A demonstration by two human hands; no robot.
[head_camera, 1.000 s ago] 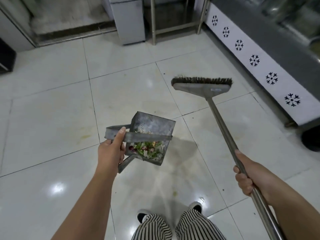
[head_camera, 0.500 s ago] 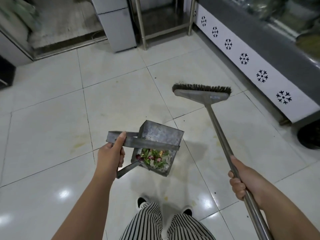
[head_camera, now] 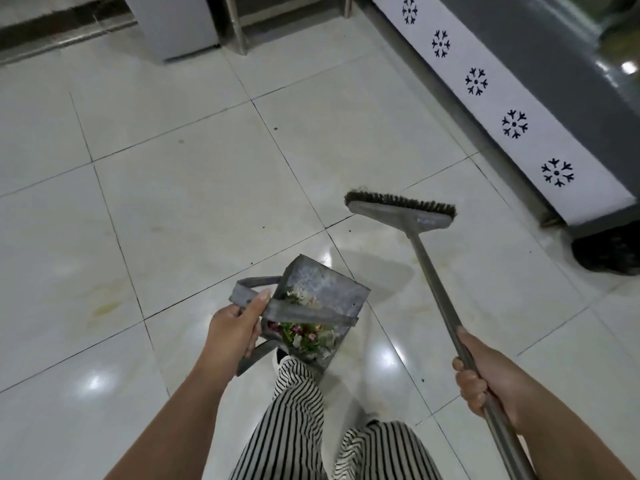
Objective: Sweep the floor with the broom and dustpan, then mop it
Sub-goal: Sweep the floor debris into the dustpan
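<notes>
Above floor: left hand (head_camera: 232, 330) grips dustpan (head_camera: 320, 299); right hand (head_camera: 485, 374) grips broom (head_camera: 401, 210).

I see a white panel (head_camera: 512, 109) running diagonally down the upper right of the frame, printed with a row of black snowflake marks. Above it, along the right edge, sits a dark grey glossy cabinet top (head_camera: 561, 64). A dark round object (head_camera: 609, 251) lies at the panel's lower end, at the right edge; I cannot identify it. At the top centre-left stands a white cabinet (head_camera: 176, 26), with a metal leg (head_camera: 239, 29) just to its right. A dark threshold strip (head_camera: 59, 36) crosses the upper left corner. At the bottom centre I see black-and-white striped trousers (head_camera: 298, 427), and a white shoe (head_camera: 282, 358) shows partly at the raised knee.
</notes>
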